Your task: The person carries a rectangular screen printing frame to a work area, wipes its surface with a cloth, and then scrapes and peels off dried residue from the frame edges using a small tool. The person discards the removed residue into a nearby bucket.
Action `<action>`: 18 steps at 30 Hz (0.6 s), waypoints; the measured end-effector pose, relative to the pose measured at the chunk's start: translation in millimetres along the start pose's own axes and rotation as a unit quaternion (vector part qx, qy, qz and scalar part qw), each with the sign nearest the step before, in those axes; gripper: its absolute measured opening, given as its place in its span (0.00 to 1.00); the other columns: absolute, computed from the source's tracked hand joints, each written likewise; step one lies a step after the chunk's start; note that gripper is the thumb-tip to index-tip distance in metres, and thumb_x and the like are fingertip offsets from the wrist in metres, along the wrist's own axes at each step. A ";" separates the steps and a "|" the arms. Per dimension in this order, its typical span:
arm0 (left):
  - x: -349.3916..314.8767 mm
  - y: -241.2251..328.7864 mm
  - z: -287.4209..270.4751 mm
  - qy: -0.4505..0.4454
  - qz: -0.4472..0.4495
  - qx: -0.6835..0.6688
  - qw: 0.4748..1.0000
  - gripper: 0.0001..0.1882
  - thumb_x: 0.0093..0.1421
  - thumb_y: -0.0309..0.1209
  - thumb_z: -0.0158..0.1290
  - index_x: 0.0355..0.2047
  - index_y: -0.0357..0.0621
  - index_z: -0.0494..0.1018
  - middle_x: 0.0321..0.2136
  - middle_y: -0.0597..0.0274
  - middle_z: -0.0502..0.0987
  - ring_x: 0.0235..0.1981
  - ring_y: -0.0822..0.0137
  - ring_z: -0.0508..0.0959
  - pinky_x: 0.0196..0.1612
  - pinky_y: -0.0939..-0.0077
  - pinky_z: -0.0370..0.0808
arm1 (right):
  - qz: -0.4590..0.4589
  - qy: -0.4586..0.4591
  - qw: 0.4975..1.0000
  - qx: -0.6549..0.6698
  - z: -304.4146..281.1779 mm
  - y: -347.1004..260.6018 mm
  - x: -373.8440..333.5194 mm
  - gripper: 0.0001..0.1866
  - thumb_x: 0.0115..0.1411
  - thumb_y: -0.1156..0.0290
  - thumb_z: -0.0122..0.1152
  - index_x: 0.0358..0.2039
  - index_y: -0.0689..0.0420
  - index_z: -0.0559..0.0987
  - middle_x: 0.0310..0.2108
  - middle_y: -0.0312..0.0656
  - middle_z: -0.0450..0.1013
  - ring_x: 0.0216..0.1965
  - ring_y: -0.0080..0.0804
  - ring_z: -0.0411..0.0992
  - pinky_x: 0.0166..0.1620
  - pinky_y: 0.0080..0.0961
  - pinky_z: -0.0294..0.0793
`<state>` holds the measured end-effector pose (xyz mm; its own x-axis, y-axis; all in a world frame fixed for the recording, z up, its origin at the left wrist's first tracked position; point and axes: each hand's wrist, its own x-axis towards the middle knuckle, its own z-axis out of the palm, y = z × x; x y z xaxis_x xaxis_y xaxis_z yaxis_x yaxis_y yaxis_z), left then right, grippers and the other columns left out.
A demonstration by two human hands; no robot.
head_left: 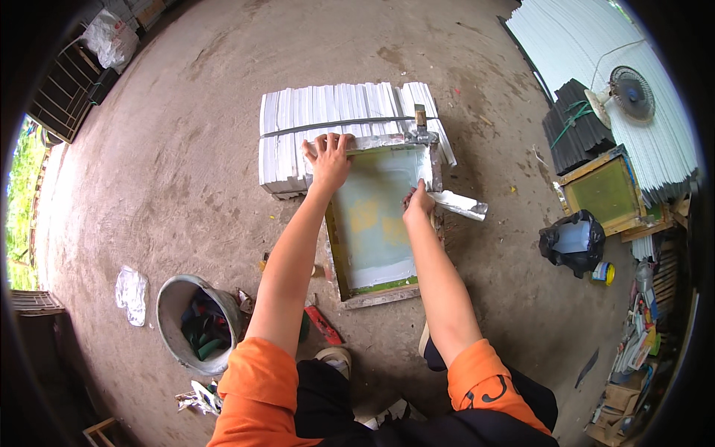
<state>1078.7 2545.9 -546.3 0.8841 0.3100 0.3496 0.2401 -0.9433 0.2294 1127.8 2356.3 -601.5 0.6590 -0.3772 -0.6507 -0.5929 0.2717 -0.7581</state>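
A screen printing frame [383, 299] with pale, yellow-patched mesh [365, 216] stretches in front of me; white ink smears its near and right parts. Its far edge is against a strapped stack of white sheets [328, 112]. My left hand [331, 160] grips the frame's far left corner, fingers spread and bent over the edge. At the right side, my right hand [418, 203] is closed, with dark-stained fingers. From it a white-smeared squeegee [462, 205] sticks out past the frame; its gripped end is hidden. A metal clamp [422, 137] sits at the far right corner.
Left of my legs stands a grey bucket [171, 316] with dark contents; a red tool [323, 325] lies near my foot. To the right are a black-bag-lined container [573, 237], another screen frame [603, 195], a fan [631, 94] and large white sheet stacks [581, 37].
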 end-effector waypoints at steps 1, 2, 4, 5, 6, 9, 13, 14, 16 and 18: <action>0.8 4.7 1.8 0.008 0.004 -0.009 1.000 0.25 0.47 0.33 0.55 0.47 0.56 0.63 0.44 0.62 0.63 0.52 0.58 0.58 0.55 0.35 0.40 | 0.000 0.020 1.000 0.013 -0.1 -0.6 11.2 0.20 0.55 0.55 0.54 0.23 0.62 0.71 0.17 0.39 0.68 0.14 0.29 0.65 0.20 0.30 0.66; 0.4 1.8 1.7 0.017 0.005 -0.010 1.000 0.25 0.46 0.33 0.55 0.47 0.56 0.63 0.44 0.63 0.63 0.52 0.58 0.58 0.55 0.36 0.40 | 0.004 0.033 0.999 0.026 3.8 2.0 14.4 0.19 0.56 0.56 0.52 0.22 0.62 0.71 0.17 0.39 0.68 0.14 0.30 0.65 0.21 0.30 0.66; 0.8 2.5 3.1 0.015 0.005 0.002 1.000 0.24 0.47 0.33 0.55 0.47 0.57 0.63 0.44 0.63 0.63 0.52 0.58 0.58 0.55 0.35 0.40 | -0.103 0.081 0.986 -0.098 2.9 3.4 21.8 0.18 0.56 0.58 0.50 0.22 0.62 0.71 0.18 0.41 0.69 0.14 0.31 0.66 0.21 0.30 0.66; 0.3 -1.7 4.0 0.015 0.001 0.012 1.000 0.24 0.48 0.33 0.55 0.47 0.57 0.63 0.44 0.63 0.64 0.51 0.58 0.59 0.55 0.35 0.40 | -0.155 0.099 0.970 -0.161 7.7 4.3 17.3 0.18 0.56 0.59 0.49 0.21 0.62 0.71 0.18 0.42 0.69 0.14 0.32 0.66 0.22 0.29 0.66; -0.5 -4.7 5.0 0.019 -0.002 0.016 1.000 0.23 0.48 0.33 0.54 0.46 0.57 0.64 0.44 0.63 0.64 0.51 0.58 0.59 0.55 0.36 0.40 | -0.171 0.079 0.975 -0.119 5.8 6.6 12.0 0.17 0.55 0.60 0.49 0.20 0.62 0.71 0.18 0.44 0.70 0.15 0.35 0.67 0.22 0.29 0.66; -0.4 0.2 7.4 0.030 -0.006 0.013 0.999 0.21 0.50 0.33 0.53 0.46 0.57 0.64 0.43 0.63 0.64 0.51 0.58 0.59 0.55 0.36 0.41 | -0.230 0.036 0.953 -0.195 -7.6 -5.4 6.0 0.17 0.55 0.60 0.49 0.20 0.62 0.71 0.15 0.42 0.68 0.13 0.32 0.65 0.20 0.29 0.64; -5.4 -10.7 5.8 0.037 -0.014 0.027 0.999 0.19 0.51 0.32 0.52 0.45 0.56 0.65 0.42 0.65 0.64 0.51 0.59 0.59 0.55 0.37 0.41 | -0.183 -0.080 0.980 -0.006 3.6 -33.3 -59.0 0.15 0.57 0.61 0.49 0.16 0.54 0.65 0.10 0.30 0.56 0.11 0.20 0.56 0.15 0.21 0.53; -0.9 -3.7 5.5 0.030 -0.013 0.015 0.999 0.19 0.51 0.32 0.52 0.45 0.56 0.65 0.43 0.65 0.64 0.51 0.59 0.59 0.55 0.37 0.41 | -0.178 -0.087 0.980 -0.009 -5.8 -41.7 -55.5 0.16 0.58 0.62 0.48 0.16 0.51 0.63 0.10 0.27 0.53 0.11 0.18 0.53 0.14 0.18 0.50; 0.2 -3.8 5.5 0.016 -0.018 0.018 1.000 0.18 0.53 0.32 0.50 0.45 0.56 0.65 0.43 0.64 0.64 0.51 0.58 0.59 0.56 0.37 0.41 | -0.173 -0.112 0.979 -0.010 -18.9 -42.0 -59.4 0.16 0.58 0.61 0.48 0.16 0.51 0.62 0.10 0.27 0.52 0.10 0.17 0.52 0.14 0.18 0.49; 1.1 -1.7 8.8 0.026 -0.018 0.024 0.999 0.18 0.53 0.31 0.49 0.45 0.56 0.64 0.43 0.63 0.64 0.51 0.58 0.59 0.56 0.37 0.41 | -0.153 -0.121 0.981 0.006 -21.0 -42.3 -65.2 0.16 0.59 0.61 0.48 0.16 0.51 0.62 0.11 0.27 0.51 0.10 0.17 0.50 0.15 0.18 0.46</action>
<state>1082.7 2546.8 -554.3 0.8529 0.3476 0.3896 0.2909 -0.9360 0.1983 1100.3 2350.8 -526.1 0.8966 -0.2219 -0.3833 -0.3457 0.1903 -0.9188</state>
